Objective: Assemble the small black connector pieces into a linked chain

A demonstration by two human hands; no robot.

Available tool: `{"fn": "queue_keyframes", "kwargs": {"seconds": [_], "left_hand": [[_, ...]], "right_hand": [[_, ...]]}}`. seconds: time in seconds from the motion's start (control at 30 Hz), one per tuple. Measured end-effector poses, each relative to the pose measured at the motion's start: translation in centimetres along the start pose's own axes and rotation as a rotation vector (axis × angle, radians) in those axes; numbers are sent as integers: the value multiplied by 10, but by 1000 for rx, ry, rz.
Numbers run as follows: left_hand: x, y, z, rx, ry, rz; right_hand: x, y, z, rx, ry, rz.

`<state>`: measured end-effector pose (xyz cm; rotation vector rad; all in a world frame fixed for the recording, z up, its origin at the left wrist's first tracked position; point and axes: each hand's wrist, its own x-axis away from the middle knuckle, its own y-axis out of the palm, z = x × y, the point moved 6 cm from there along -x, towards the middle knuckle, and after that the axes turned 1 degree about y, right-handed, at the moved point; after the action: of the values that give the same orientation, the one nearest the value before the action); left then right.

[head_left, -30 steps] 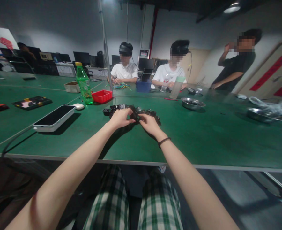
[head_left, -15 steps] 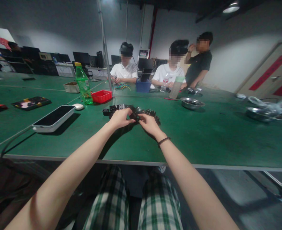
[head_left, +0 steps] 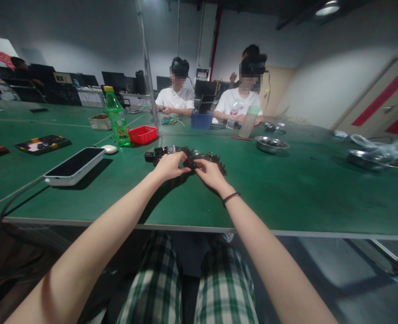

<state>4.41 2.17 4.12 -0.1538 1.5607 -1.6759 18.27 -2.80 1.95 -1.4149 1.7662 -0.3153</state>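
Observation:
A cluster of small black parts (head_left: 214,158) lies on the green table (head_left: 273,198), in front of me at the middle. My left hand (head_left: 172,165) is at its left part, thumb and fingers curled round a dark piece. From the right, my right hand (head_left: 210,173) closes on the same dark material, its fingertips just beside the left thumb. The two hands are close together. The exact shape of the held part is hidden by my fingers. One black block with a light square mark (head_left: 171,150) sits just behind my left hand.
A white-framed device (head_left: 75,166), a white mouse (head_left: 110,149), a green bottle (head_left: 117,118) and a red basket (head_left: 144,135) stand left. Metal bowls (head_left: 272,145) are on the right. People sit across the table near a blue bin (head_left: 201,120) and a tumbler (head_left: 249,122).
The standing person at the back has moved left, behind the seated person on the right. My hands have stayed almost where they were.

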Motion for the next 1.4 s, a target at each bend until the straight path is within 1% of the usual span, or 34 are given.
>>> {"fn": "queue_keyframes", "kwargs": {"seconds": [0.2, 0.43, 0.77, 1.17, 1.4], "left_hand": [[-1, 2, -2, 28, 6, 7], [-2, 5, -6, 98, -27, 2], [-2, 4, -5, 100, -31, 15], [-2, 2, -4, 115, -49, 13], [-2, 2, -3, 116, -51, 18]], "right_hand": [[0, -1, -3, 12, 9, 8], [0, -2, -3, 30, 10, 12], [1, -2, -3, 5, 40, 15], [3, -4, -5, -47, 43, 17], [2, -3, -2, -71, 45, 28]]}}
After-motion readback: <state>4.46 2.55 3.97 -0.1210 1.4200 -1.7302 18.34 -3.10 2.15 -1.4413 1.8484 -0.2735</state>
